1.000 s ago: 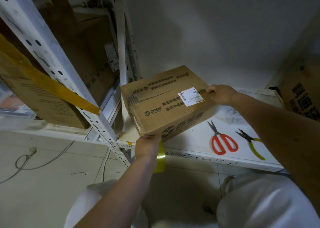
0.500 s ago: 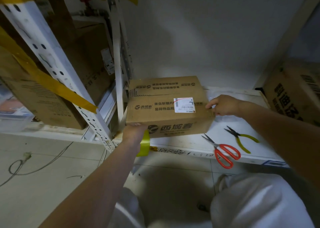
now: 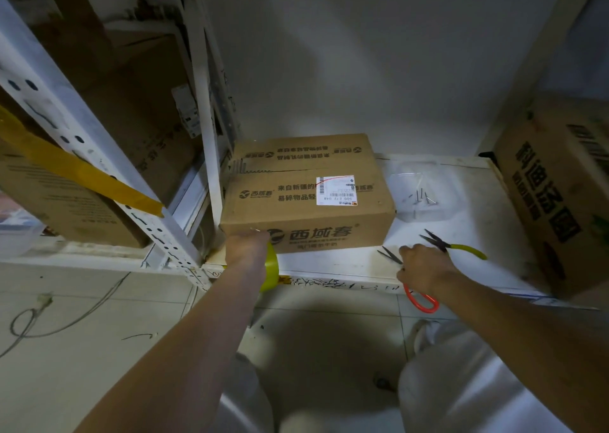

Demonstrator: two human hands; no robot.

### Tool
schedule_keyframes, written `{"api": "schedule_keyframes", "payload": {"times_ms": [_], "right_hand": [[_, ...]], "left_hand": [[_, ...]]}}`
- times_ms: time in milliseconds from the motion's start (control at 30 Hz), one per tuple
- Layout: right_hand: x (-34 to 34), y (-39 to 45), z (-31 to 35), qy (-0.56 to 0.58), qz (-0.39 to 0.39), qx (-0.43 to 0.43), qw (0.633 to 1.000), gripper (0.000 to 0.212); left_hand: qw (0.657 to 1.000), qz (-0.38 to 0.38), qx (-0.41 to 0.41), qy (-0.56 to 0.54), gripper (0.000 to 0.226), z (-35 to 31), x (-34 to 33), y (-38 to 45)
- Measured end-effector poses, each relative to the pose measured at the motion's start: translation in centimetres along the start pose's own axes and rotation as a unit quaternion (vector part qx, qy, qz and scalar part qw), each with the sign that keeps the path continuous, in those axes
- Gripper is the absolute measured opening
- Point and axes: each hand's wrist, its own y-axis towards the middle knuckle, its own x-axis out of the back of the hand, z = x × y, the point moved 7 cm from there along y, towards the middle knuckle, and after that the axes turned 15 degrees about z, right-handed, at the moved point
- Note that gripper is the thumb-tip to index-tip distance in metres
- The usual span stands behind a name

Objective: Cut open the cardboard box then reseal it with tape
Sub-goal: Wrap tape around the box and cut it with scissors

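Note:
A brown cardboard box (image 3: 306, 198) with a white label lies flat on the white shelf (image 3: 346, 263), its top seam showing a dark slit. My left hand (image 3: 245, 246) presses against the box's front-left bottom corner and holds a yellow tape roll (image 3: 272, 269), which hangs below the shelf edge. My right hand (image 3: 425, 266) rests on the red-handled scissors (image 3: 423, 300) at the shelf's front edge, fingers curled over them. The blades stick out to the left of the hand and one red handle loop shows below it.
Yellow-handled pliers (image 3: 461, 248) lie just right of my right hand. A clear plastic tray of nails (image 3: 423, 195) sits behind them. A large printed carton (image 3: 560, 202) stands at the right. White rack uprights (image 3: 201, 119) and more cartons crowd the left.
The box has been turned square and set flat on the shelf. My right hand left the box's right edge and dropped onto the scissors. My left hand stays at the corner.

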Motion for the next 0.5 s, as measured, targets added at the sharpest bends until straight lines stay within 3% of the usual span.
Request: {"api": "schedule_keyframes", "payload": {"times_ms": [200,367,433,500], "right_hand": [[0.2,1.1,-3.7,-0.003,-0.011,-0.095,0.995,0.027],[0.1,2.2,-5.1,0.001,0.002,-0.104,0.995,0.026],[1.5,2.4,-4.7,0.059,-0.054,-0.082,0.993,0.027],[4.3,1.9,-3.6,0.201,-0.166,-0.015,0.965,0.03]], "left_hand": [[0.999,-0.037,-0.006,0.012,0.03,1.0,-0.8,0.0],[0.999,-0.049,0.011,0.019,0.034,1.7,-1.5,-0.1],[0.998,-0.054,0.011,0.012,0.031,1.8,-1.7,-0.2],[0.999,-0.049,0.018,0.009,0.031,1.8,-1.7,0.0]]}}
